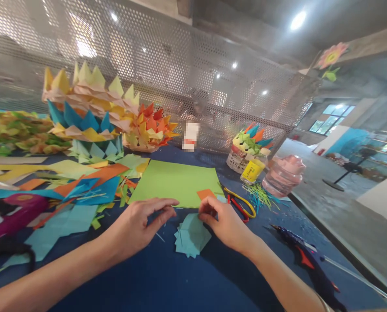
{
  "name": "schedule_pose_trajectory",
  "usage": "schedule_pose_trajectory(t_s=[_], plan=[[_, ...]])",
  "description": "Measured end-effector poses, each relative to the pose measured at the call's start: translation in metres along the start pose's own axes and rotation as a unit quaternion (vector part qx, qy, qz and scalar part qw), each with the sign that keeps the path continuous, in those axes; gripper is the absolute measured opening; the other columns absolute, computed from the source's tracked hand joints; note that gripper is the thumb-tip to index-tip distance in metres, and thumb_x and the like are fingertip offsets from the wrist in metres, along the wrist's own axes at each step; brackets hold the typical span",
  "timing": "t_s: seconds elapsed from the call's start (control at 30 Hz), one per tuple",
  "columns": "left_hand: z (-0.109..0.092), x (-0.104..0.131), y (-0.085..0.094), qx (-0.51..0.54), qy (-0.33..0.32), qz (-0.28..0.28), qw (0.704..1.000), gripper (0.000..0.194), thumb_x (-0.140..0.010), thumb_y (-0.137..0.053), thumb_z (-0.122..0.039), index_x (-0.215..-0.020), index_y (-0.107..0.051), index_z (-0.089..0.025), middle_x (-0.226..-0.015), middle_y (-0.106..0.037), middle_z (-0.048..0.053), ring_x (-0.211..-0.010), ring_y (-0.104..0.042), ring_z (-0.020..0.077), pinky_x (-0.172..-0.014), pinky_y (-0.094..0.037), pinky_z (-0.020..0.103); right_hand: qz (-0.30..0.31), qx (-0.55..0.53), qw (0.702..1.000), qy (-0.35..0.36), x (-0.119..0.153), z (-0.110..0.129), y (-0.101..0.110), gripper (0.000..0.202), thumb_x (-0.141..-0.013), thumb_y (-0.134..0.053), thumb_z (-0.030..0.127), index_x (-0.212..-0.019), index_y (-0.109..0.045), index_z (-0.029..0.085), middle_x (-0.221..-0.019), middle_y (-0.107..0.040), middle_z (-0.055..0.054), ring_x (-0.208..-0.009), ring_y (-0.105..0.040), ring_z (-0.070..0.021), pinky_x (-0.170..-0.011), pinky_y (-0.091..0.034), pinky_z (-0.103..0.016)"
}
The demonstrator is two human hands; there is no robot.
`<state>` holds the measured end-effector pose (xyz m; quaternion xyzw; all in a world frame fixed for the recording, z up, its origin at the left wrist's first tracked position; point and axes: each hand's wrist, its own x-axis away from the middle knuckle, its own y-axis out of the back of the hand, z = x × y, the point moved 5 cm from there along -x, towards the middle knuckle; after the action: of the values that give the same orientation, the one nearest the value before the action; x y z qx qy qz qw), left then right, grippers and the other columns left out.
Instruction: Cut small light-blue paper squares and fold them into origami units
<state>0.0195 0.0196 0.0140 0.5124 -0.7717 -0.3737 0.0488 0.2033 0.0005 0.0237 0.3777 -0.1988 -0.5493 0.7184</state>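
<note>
A small stack of light blue paper pieces (pixel 192 236) lies fanned out on the dark blue tabletop between my hands. My right hand (pixel 224 221) is curled at the stack's upper right corner, thumb and fingertips pinched on the paper there. To the left, my left hand (pixel 149 221) hovers with its fingers stretched out and the thumb slightly apart, nothing visible between them. Just beyond both hands lies a green sheet of paper (pixel 177 180), with a small orange paper piece (pixel 205 193) on its near right corner.
Scissors (pixel 240 203) with red and yellow handles lie right of the green sheet. A glue gun (pixel 305 258) rests at right, a purple one (pixel 21 212) at left beside paper scraps (pixel 66 221). Folded-paper crafts (pixel 89 125), a yellow-labelled bottle (pixel 254 170) and a pink jar (pixel 283 175) stand behind.
</note>
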Motion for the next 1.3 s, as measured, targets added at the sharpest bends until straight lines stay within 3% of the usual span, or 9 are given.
schedule_pose_trajectory(t_s=[0.1, 0.2, 0.37, 0.47, 0.6, 0.73, 0.93, 1.2, 1.3], plan=[[-0.006, 0.001, -0.004, 0.096, 0.05, 0.028, 0.994, 0.032, -0.08, -0.049, -0.039, -0.107, -0.056, -0.022, -0.092, -0.068, 0.002, -0.083, -0.062, 0.0162, -0.075, -0.049, 0.026, -0.036, -0.07, 0.997, -0.001, 0.002, 0.01, 0.0, 0.006, -0.082, -0.052, 0.021, -0.085, -0.048, 0.019, -0.074, -0.055, 0.001, -0.069, -0.051, -0.0112, -0.064, -0.041, -0.023], [-0.009, 0.003, -0.014, 0.198, 0.075, 0.073, 0.975, 0.036, -0.077, -0.053, -0.039, -0.108, -0.054, -0.02, -0.093, -0.066, 0.003, -0.084, -0.061, 0.0159, -0.073, -0.049, 0.025, -0.024, -0.121, 0.992, 0.001, 0.005, 0.017, -0.008, 0.011, -0.081, -0.053, 0.024, -0.088, -0.047, 0.018, -0.073, -0.055, 0.001, -0.067, -0.051, -0.0107, -0.063, -0.042, -0.023], [-0.003, 0.006, -0.034, 0.288, 0.137, 0.147, 0.936, 0.028, -0.073, -0.059, -0.037, -0.091, -0.06, -0.016, -0.066, -0.063, -0.001, -0.055, -0.056, 0.0099, -0.053, -0.047, 0.021, -0.036, -0.097, 0.994, 0.028, 0.013, 0.025, -0.016, 0.016, -0.081, -0.052, 0.021, -0.095, -0.047, 0.02, -0.077, -0.057, 0.0, -0.067, -0.052, -0.0113, -0.064, -0.044, -0.025], [0.001, 0.005, -0.034, 0.339, 0.182, 0.144, 0.912, 0.025, -0.071, -0.061, -0.037, -0.08, -0.06, -0.014, -0.063, -0.063, 0.0, -0.055, -0.056, 0.0101, -0.052, -0.046, 0.021, -0.072, -0.051, 0.994, 0.07, 0.018, 0.031, -0.015, 0.016, -0.081, -0.046, 0.015, -0.096, -0.048, 0.02, -0.086, -0.056, -0.004, -0.076, -0.052, -0.0143, -0.072, -0.044, -0.028], [0.005, 0.004, -0.027, 0.409, 0.227, 0.114, 0.876, 0.027, -0.07, -0.063, -0.038, -0.08, -0.061, -0.013, -0.075, -0.066, 0.004, -0.069, -0.06, 0.0132, -0.058, -0.047, 0.02, -0.096, -0.009, 0.987, 0.131, 0.022, 0.04, -0.014, 0.024, -0.077, -0.045, 0.007, -0.096, -0.051, 0.022, -0.102, -0.049, -0.008, -0.095, -0.049, -0.0188, -0.084, -0.042, -0.033], [0.004, 0.007, -0.027, 0.438, 0.252, 0.122, 0.854, 0.028, -0.071, -0.064, -0.038, -0.083, -0.062, -0.012, -0.076, -0.066, 0.005, -0.066, -0.059, 0.0115, -0.058, -0.046, 0.019, -0.109, 0.012, 0.985, 0.131, 0.021, 0.037, -0.017, 0.022, -0.075, -0.053, 0.011, -0.093, -0.055, 0.024, -0.103, -0.046, -0.006, -0.091, -0.051, -0.0173, -0.083, -0.043, -0.03], [-0.002, 0.012, -0.03, 0.437, 0.242, 0.153, 0.853, 0.027, -0.071, -0.063, -0.037, -0.08, -0.063, -0.012, -0.069, -0.066, 0.005, -0.064, -0.06, 0.0122, -0.057, -0.046, 0.019, -0.123, -0.007, 0.985, 0.12, 0.02, 0.035, -0.017, 0.003, -0.077, -0.059, 0.026, -0.079, -0.061, 0.024, -0.099, -0.049, -0.005, -0.083, -0.053, -0.0146, -0.077, -0.045, -0.028], [-0.005, 0.011, -0.03, 0.391, 0.206, 0.159, 0.883, 0.04, -0.075, -0.052, -0.05, -0.083, -0.066, -0.013, -0.07, -0.067, 0.006, -0.068, -0.062, 0.0161, -0.058, -0.049, 0.023, -0.137, -0.135, 0.981, -0.004, 0.019, 0.02, -0.022, 0.018, -0.077, -0.058, 0.027, -0.064, -0.05, 0.018, -0.081, -0.06, -0.003, -0.072, -0.057, -0.0133, -0.07, -0.046, -0.026], [-0.008, 0.01, -0.031, 0.359, 0.187, 0.156, 0.901, 0.037, -0.069, -0.061, -0.046, -0.087, -0.065, -0.014, -0.07, -0.067, 0.004, -0.065, -0.062, 0.0153, -0.056, -0.048, 0.022, -0.142, -0.166, 0.975, -0.036, 0.019, 0.016, -0.023, 0.021, -0.075, -0.059, 0.03, -0.062, -0.048, 0.017, -0.075, -0.059, -0.002, -0.07, -0.056, -0.0131, -0.067, -0.046, -0.025]])
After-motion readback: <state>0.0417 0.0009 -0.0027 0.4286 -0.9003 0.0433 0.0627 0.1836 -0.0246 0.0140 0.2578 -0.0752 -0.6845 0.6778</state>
